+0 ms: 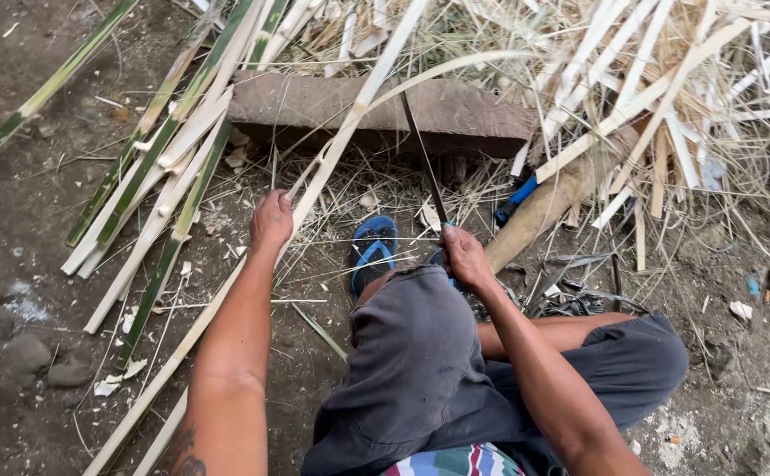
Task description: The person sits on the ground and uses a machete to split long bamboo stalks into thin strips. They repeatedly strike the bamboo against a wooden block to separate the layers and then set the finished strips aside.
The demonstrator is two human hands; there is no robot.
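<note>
Down on the bare dirt ground (14,220), seated with knees up. Left hand (272,220) closed round a long pale split bamboo strip (349,123), fingers wrapped tight; right hand (464,256) clenched on the handle of a long dark knife blade (422,150), tip toward the weathered wooden block (376,110). Risk, as judged: blade slipping along the strip toward the left fingers or the blue sandal (374,247) just below; splinters too.
</note>
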